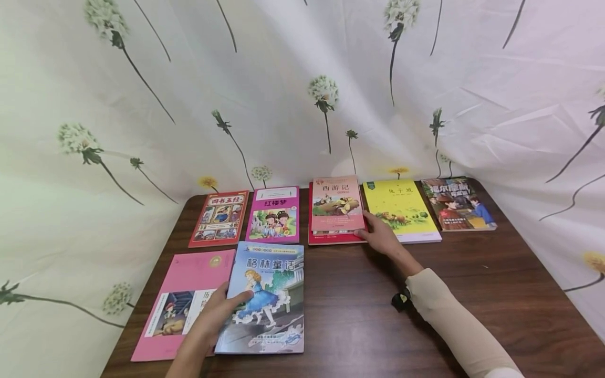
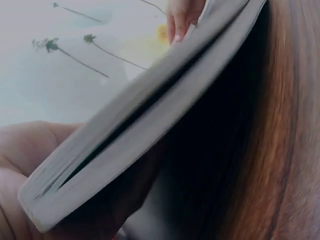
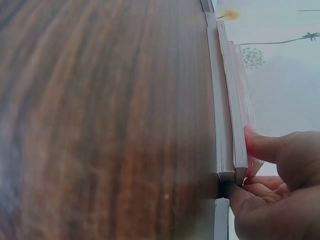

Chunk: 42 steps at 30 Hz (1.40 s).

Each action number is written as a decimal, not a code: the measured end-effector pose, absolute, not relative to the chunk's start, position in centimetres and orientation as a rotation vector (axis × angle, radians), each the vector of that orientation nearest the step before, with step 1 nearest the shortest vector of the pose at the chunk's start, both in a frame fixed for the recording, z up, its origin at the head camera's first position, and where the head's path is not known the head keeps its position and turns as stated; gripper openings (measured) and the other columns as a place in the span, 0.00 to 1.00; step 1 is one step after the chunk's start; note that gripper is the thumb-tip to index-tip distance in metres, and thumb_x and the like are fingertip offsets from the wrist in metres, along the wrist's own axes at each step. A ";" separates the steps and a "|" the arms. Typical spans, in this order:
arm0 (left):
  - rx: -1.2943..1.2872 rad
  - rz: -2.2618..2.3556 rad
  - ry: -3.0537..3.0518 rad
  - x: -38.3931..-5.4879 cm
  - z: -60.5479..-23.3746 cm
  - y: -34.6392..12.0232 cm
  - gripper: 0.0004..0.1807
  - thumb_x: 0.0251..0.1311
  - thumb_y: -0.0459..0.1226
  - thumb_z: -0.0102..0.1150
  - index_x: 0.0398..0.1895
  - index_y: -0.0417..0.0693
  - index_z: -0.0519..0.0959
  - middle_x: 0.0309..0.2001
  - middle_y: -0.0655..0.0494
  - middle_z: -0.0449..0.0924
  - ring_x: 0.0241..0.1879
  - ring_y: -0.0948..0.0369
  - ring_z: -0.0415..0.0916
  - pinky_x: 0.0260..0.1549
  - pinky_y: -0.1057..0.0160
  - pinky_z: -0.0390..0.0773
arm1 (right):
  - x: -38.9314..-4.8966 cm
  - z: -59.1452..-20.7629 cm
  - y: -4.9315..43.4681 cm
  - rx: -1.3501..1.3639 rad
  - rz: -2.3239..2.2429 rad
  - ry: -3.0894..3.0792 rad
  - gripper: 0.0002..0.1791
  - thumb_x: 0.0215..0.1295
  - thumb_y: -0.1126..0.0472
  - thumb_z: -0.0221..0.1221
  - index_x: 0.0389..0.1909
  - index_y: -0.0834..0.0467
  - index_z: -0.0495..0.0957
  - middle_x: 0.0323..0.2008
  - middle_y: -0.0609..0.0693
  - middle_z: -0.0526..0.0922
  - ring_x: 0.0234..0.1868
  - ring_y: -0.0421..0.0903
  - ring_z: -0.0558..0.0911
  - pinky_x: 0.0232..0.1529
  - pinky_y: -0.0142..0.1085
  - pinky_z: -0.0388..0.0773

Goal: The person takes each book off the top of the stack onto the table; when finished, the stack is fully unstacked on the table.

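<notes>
My left hand [image 1: 215,315] grips a blue storybook [image 1: 279,286], thumb across its cover and fingers beneath. In the left wrist view, its page edges [image 2: 145,120] run slantwise over the wood, with a dark gap between the pages. At the back of the table, my right hand [image 1: 382,239] holds a salmon-pink book [image 1: 336,197] by its lower right corner. That book lies on a red book [image 1: 333,240], mostly covering it. The right wrist view has the thumb against the upper book's edge and the other fingers curled low by the stack.
A pink book [image 1: 194,265] lies partly under the left forearm and blue book. Along the back are a red comic-style book [image 1: 219,218], a magenta book [image 1: 273,215], a yellow book [image 1: 399,207] and a dark-covered book [image 1: 457,205]. A dandelion-print curtain [image 1: 283,105] hangs behind the table [image 1: 425,315].
</notes>
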State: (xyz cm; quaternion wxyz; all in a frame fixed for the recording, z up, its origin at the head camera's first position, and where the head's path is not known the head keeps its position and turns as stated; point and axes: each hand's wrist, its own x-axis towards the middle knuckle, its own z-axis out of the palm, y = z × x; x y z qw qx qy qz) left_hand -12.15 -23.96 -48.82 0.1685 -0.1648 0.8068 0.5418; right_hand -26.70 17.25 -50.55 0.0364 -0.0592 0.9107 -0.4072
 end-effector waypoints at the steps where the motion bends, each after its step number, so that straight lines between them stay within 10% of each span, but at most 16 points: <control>1: -0.462 1.498 2.330 -12.2 -48.6 -23.9 0.46 0.74 0.51 0.62 0.80 0.29 0.56 0.67 0.30 0.75 0.53 0.50 0.83 0.54 0.49 0.84 | -26.7 -50.5 17.3 -0.179 -1.250 2.795 0.40 0.79 0.57 0.61 0.83 0.67 0.56 0.80 0.68 0.62 0.82 0.66 0.61 0.81 0.60 0.60; 10: -0.308 0.978 2.756 -12.2 -47.9 -23.8 0.38 0.72 0.50 0.63 0.67 0.22 0.73 0.53 0.28 0.84 0.47 0.40 0.86 0.45 0.41 0.86 | -26.7 -50.6 17.2 -0.176 -1.245 2.795 0.40 0.79 0.56 0.62 0.83 0.66 0.56 0.80 0.68 0.63 0.82 0.66 0.61 0.81 0.60 0.61; 21: -0.120 0.770 2.928 -11.2 -46.4 -21.9 0.38 0.66 0.42 0.71 0.71 0.25 0.72 0.67 0.25 0.76 0.67 0.30 0.74 0.62 0.31 0.77 | -26.6 -50.6 17.1 -0.181 -1.252 2.800 0.40 0.79 0.57 0.62 0.83 0.66 0.57 0.80 0.68 0.63 0.82 0.66 0.61 0.81 0.60 0.61; 30: 0.273 0.686 2.806 -10.8 -46.8 -21.1 0.56 0.54 0.59 0.79 0.82 0.47 0.66 0.85 0.36 0.49 0.84 0.31 0.38 0.72 0.21 0.58 | -26.8 -50.7 17.2 -0.184 -1.253 2.801 0.40 0.79 0.56 0.62 0.83 0.66 0.56 0.80 0.68 0.63 0.82 0.66 0.62 0.80 0.60 0.62; 42: 0.233 0.536 2.847 -11.0 -48.0 -20.8 0.59 0.53 0.65 0.76 0.82 0.45 0.66 0.85 0.31 0.46 0.83 0.30 0.41 0.73 0.23 0.58 | -26.8 -50.7 17.2 -0.166 -1.250 2.786 0.40 0.79 0.57 0.62 0.83 0.66 0.56 0.80 0.68 0.62 0.82 0.66 0.61 0.80 0.60 0.62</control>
